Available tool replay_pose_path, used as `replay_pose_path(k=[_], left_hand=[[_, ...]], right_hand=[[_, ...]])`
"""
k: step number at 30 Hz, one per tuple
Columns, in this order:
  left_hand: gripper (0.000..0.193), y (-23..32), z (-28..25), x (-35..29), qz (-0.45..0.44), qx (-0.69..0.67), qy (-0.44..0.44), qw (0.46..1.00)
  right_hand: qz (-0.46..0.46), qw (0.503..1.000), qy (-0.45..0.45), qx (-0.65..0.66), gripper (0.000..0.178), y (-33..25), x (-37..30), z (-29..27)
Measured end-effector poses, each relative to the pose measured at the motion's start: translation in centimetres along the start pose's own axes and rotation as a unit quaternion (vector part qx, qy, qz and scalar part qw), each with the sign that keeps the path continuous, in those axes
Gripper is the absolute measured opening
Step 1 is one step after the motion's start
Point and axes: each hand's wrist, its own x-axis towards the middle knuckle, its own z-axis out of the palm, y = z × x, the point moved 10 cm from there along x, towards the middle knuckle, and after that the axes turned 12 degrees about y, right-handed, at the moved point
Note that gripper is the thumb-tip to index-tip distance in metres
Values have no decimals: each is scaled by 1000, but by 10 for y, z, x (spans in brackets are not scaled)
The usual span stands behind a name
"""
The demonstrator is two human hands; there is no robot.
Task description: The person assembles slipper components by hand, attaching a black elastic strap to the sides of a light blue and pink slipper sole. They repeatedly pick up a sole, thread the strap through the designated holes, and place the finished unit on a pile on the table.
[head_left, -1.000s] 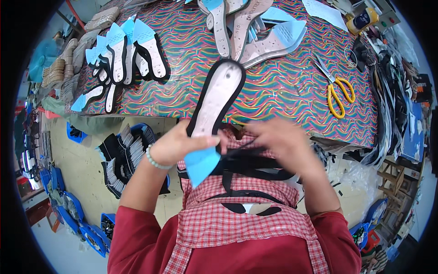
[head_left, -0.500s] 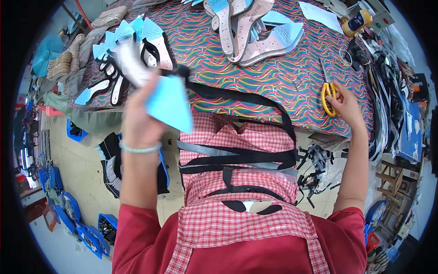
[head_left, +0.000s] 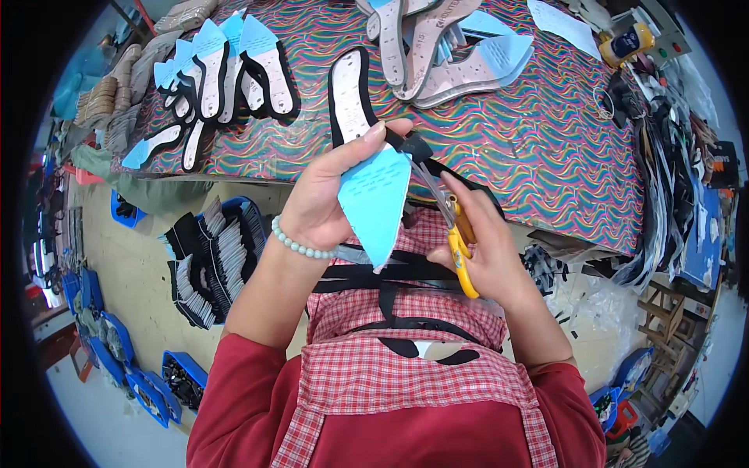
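My left hand [head_left: 321, 193] is closed on a shoe insole [head_left: 376, 199], its thumb on top near the middle. The insole has a pale speckled, black-edged end pointing away from me and a light blue pointed end toward me. A black strip [head_left: 416, 147] comes off its right side by my fingertips. My right hand [head_left: 493, 253] grips scissors [head_left: 462, 265] by their yellow handles. Their blades reach up to the black strip beside the insole; whether they touch it I cannot tell. More black band runs across my lap, over a red checked apron [head_left: 421, 378].
Black-edged insoles [head_left: 211, 74] lie in a cluster on the patterned table [head_left: 562, 175] at left. Unedged insoles [head_left: 464, 82] are piled at the back. A yellow bottle [head_left: 626, 43] and a paper sheet [head_left: 566, 30] are at far right. Below left stands a blue crate [head_left: 253, 214] of stacked pieces.
The scissors have left the tabletop and are in my right hand, which moved left to the insole. My left hand brought the insole rightward to the middle, in front of me.
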Motion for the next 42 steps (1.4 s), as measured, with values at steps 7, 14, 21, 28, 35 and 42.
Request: replay_pose_path(k=[7, 14, 21, 28, 35, 42], left_hand=[[38, 18, -13, 8, 137, 162, 90, 973], [36, -3, 10, 5, 243, 341, 45, 907], [67, 28, 40, -35, 304, 243, -59, 919], [61, 33, 57, -61, 368, 292, -45, 882], [44, 42, 28, -74, 344, 268, -27, 899], [20, 161, 74, -118, 723, 643, -22, 253]], right_hand=[[-33, 971, 158, -176, 73, 38, 8, -67], [2, 977, 184, -110, 33, 36, 25, -110], [-126, 988, 89, 10, 17, -16, 6, -7], [16, 988, 63, 138, 19, 7, -28, 28], [91, 918, -183, 341, 22, -3, -32, 59], [-29, 979, 127, -159, 36, 5, 84, -38]])
